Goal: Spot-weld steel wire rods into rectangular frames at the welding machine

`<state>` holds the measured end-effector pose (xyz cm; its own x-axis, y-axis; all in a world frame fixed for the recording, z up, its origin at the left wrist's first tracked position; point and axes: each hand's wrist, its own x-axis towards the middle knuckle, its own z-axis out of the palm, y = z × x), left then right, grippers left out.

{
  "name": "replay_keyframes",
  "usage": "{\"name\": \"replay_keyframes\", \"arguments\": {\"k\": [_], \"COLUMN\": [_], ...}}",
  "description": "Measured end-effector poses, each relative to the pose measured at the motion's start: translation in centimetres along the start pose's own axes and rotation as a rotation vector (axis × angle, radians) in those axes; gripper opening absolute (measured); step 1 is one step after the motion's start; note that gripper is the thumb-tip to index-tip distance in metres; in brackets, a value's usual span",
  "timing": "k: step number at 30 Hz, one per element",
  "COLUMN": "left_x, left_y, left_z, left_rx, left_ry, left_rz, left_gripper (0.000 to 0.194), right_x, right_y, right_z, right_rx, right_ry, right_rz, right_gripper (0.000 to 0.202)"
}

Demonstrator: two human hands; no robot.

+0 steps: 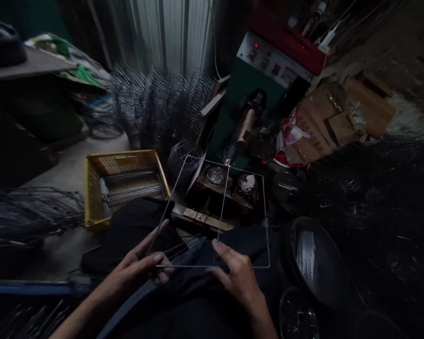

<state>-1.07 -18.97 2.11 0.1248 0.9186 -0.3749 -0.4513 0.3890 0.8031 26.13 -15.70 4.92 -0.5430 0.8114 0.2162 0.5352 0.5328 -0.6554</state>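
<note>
A thin rectangular wire frame (265, 212) with one wire across its middle hangs level over my lap. My left hand (141, 268) pinches its near left corner. My right hand (236, 275) grips the near side where the middle wire meets it. Beyond the frame stands a green welding machine (254, 94) with a red-lit panel. A small wooden stand (215, 188) with two round dishes sits below the machine.
A yellow plastic crate (92, 188) holding straight wire rods lies to the left. Stacks of finished wire frames (159, 103) stand at the back. Dark round pans (314, 263) sit at my right. Cardboard boxes (325, 127) and tangled wire lie further right. Loose wires (24, 212) are piled at far left.
</note>
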Motion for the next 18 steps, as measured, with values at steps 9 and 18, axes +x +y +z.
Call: {"name": "replay_keyframes", "arguments": {"k": [9,18], "left_x": [0.2,0.2], "left_y": [0.7,1.4], "left_z": [0.3,1.0], "left_rx": [-0.012,-0.021], "left_ry": [-0.001,0.016], "left_rz": [-0.006,-0.016], "left_gripper": [0.102,0.103], "right_x": [0.3,0.6], "right_y": [0.0,-0.2], "right_z": [0.0,-0.4], "right_rx": [0.024,0.015], "right_ry": [0.008,-0.001], "right_rz": [-0.005,-0.011], "right_gripper": [0.076,0.079]}}
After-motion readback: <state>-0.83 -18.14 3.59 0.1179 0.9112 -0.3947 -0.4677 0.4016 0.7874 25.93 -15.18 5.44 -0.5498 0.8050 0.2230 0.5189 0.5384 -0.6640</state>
